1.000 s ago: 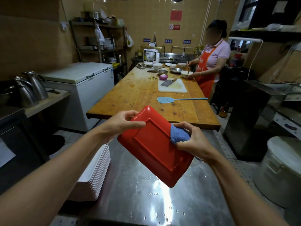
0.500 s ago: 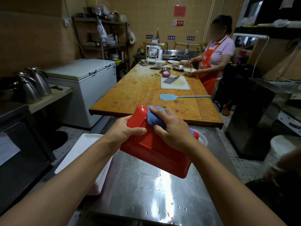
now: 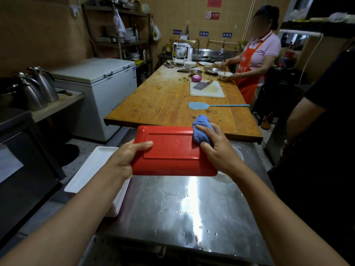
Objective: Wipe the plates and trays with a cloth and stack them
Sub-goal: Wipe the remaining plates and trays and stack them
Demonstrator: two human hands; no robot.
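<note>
Head view: red rectangular plastic tray [image 3: 171, 150] held underside-up above the wet stainless steel table [image 3: 192, 208].

The left hand [image 3: 126, 158] grips the tray's left short edge, thumb on top; remaining fingers are hidden beneath. The right hand [image 3: 217, 148] clenches a bunched blue cloth [image 3: 201, 131] against the tray's far right corner. The tray's long axis runs left to right, roughly level. A stack of white rectangular trays [image 3: 92, 169] sits lower left, partly covered by the left forearm.
</note>
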